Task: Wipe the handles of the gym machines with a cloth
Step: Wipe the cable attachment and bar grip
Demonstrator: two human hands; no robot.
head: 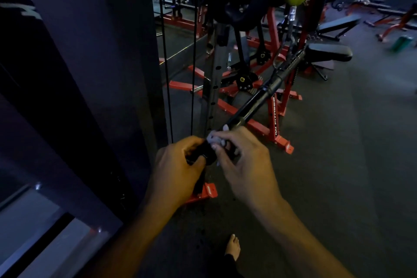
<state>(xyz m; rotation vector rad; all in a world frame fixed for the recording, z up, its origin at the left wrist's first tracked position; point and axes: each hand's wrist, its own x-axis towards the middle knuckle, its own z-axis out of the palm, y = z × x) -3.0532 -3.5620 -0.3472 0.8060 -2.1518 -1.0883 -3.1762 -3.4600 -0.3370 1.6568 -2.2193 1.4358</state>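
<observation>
long black metal bar handle (pixel 255 99): axis 7-to-1 o'clock, centre | left hand (pixel 178 165) grips near end | right hand (pixel 243 160) pinches small white cloth (pixel 215 141) on bar | dark rubber floor (pixel 338 165), red machine frames (pixel 276 119) at 1 o'clock

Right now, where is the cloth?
In the head view, the cloth sits at centre frame, pinched by the right hand against the black bar handle, beside the left hand.
</observation>
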